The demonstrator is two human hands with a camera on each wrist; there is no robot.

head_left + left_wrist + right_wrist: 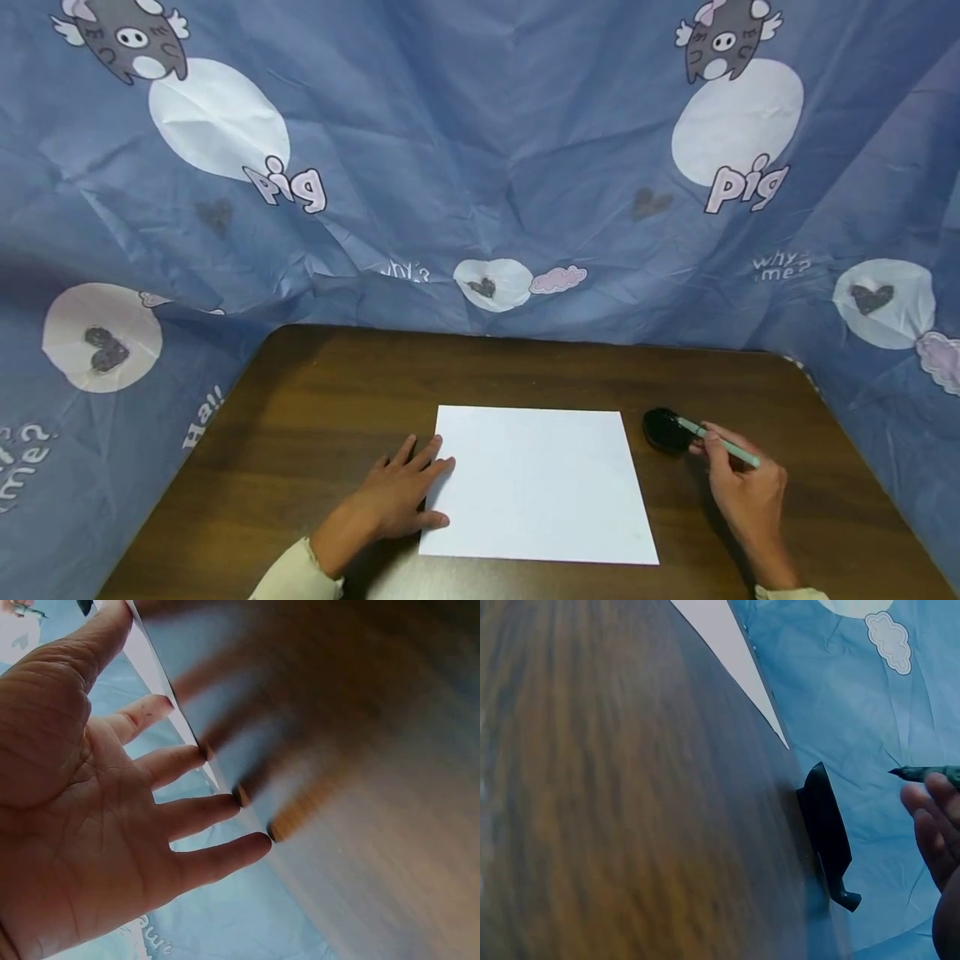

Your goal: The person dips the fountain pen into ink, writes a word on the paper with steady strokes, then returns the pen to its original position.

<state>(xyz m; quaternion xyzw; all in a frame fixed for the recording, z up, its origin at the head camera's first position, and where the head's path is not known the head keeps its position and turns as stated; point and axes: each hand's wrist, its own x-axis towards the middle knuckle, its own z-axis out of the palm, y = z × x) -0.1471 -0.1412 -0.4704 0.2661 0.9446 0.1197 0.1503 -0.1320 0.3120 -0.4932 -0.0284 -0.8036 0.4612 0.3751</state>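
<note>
A white sheet of paper [536,487] lies flat on the brown table. My left hand [401,492] rests at its left edge, fingers spread and fairly straight, fingertips and thumb on the sheet; the left wrist view shows the palm [90,817] and fingertips down at the surface. With my right hand [750,492] I pinch a light green writing brush [720,443] whose pointed dark tip shows in the right wrist view. Under that tip sits a small black ink dish [666,429], right of the paper, with a short spout-like end [846,898].
The wooden table [480,367] has rounded far corners. Behind it and along both sides hangs a blue cloth [480,208] printed with pigs, hearts and white ovals. Light sleeves [300,575] cover the forearms.
</note>
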